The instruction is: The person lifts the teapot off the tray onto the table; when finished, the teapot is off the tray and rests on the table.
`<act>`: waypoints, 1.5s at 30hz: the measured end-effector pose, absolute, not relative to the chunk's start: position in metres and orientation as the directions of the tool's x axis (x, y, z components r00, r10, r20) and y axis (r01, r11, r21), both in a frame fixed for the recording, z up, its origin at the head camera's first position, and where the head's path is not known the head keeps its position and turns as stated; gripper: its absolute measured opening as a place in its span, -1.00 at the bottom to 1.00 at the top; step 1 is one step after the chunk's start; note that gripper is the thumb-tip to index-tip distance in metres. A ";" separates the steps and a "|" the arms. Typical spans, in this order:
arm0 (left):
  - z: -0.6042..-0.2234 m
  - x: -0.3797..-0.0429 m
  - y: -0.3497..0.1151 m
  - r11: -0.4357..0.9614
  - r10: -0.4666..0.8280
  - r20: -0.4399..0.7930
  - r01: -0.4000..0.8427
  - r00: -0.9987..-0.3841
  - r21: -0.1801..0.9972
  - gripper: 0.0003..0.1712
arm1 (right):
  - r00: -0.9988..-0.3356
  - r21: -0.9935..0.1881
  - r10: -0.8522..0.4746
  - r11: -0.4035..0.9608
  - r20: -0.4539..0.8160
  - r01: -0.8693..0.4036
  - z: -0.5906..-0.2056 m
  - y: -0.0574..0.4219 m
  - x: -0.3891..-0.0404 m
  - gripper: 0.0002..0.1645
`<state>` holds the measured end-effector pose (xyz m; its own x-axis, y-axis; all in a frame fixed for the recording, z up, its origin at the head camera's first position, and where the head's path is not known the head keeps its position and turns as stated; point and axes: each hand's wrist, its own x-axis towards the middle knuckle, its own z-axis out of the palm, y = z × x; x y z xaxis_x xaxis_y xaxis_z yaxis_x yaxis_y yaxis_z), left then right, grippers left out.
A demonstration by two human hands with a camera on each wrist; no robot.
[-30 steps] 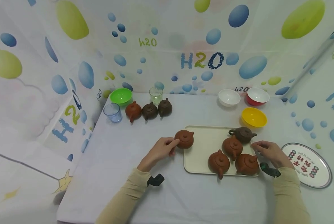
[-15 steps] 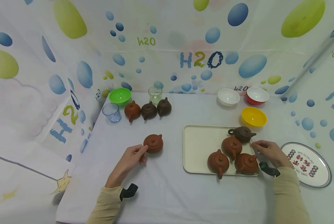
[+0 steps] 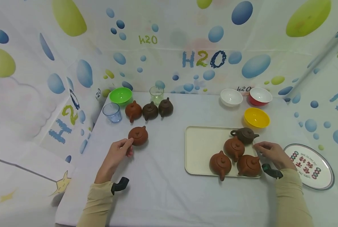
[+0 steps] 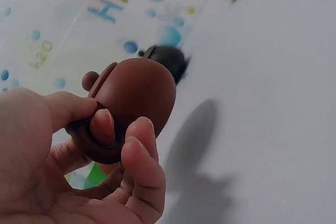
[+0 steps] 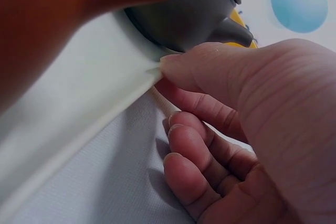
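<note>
My left hand [image 3: 116,154] pinches a reddish-brown clay teapot [image 3: 139,136] by its handle, left of the tray. In the left wrist view, thumb and fingers curl round the handle of this teapot [image 4: 142,90], and a shadow falls on the white cloth beside it. My right hand [image 3: 272,155] pinches the right rim of a cream tray [image 3: 204,151]; the right wrist view shows the thumb on top of the rim. On the tray's right half stand a dark brown teapot [image 3: 245,135] and three reddish-brown teapots [image 3: 220,163], clustered together.
At the back left, a reddish-brown teapot [image 3: 133,111] and two dark teapots [image 3: 150,111] stand in a row near a green bowl [image 3: 121,96], a blue glass [image 3: 112,113] and a clear glass [image 3: 156,94]. White [image 3: 231,97], red and yellow [image 3: 256,118] bowls stand behind the tray.
My left hand has carried the teapot leftward from over the tray's left edge, then slightly farther back toward the teapot row. My right hand stays on the tray rim.
</note>
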<state>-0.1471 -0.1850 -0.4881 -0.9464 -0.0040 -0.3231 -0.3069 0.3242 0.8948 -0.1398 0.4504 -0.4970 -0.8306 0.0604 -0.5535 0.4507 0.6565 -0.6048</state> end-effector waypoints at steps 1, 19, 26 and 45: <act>-0.487 -0.148 -0.190 0.321 -0.016 -0.322 -0.310 -0.947 0.895 -0.45 | -0.830 -0.603 0.059 0.659 -0.554 0.450 -0.497 0.451 -0.140 -0.06; -0.494 -0.179 -0.233 0.184 -0.232 -0.349 -0.393 -0.908 0.901 -0.48 | -0.838 -0.605 0.046 0.671 -0.544 0.429 -0.497 0.446 -0.142 -0.07; -0.499 -0.192 -0.232 0.193 -0.269 -0.341 -0.397 -0.901 0.897 -0.49 | -0.830 -0.593 0.053 0.675 -0.555 0.439 -0.498 0.448 -0.140 -0.03; -0.497 -0.192 -0.228 0.228 -0.254 -0.401 -0.457 -0.880 0.860 -0.45 | -0.844 -0.607 0.045 0.675 -0.535 0.420 -0.493 0.446 -0.138 -0.07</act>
